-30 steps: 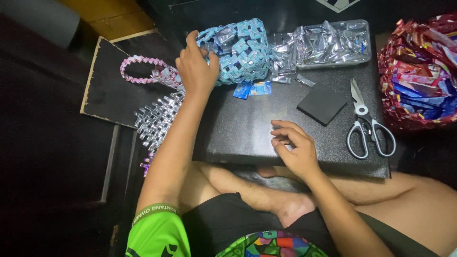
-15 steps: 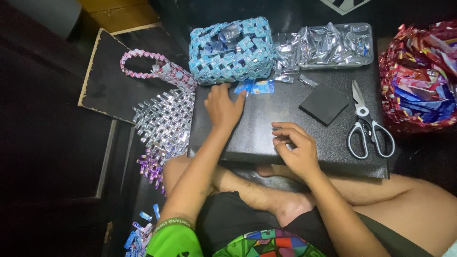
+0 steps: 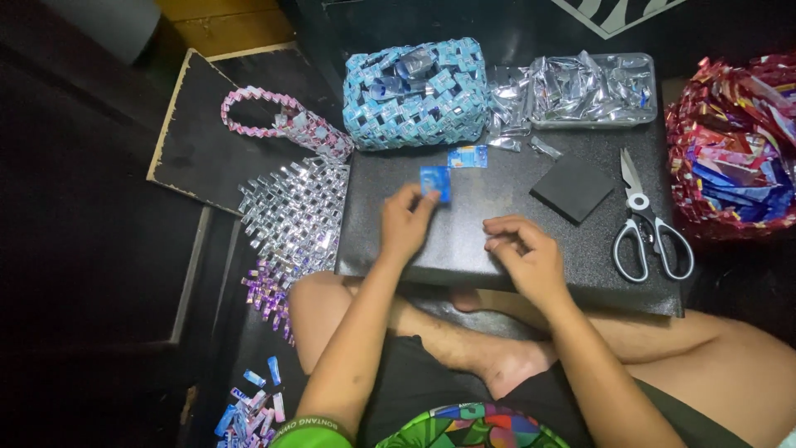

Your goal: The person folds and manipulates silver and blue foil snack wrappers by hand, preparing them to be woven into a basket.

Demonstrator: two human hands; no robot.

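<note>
a small blue folded wrapper piece [image 3: 435, 182] sits pinched in the fingertips of the left hand [image 3: 405, 222], just above the dark surface [image 3: 464, 241]. a second blue wrapper piece [image 3: 468, 156], with a touch of orange, lies flat just beyond it, near the woven blue wrapper basket [image 3: 416, 93]. a clear tray [image 3: 593, 90] at the far edge holds crumpled silver wrappers. a heap of red and blue wrappers [image 3: 734, 162] fills the far right. small folded blue and pink wrapper bits [image 3: 253, 402] lie on the floor, lower left.
</note>
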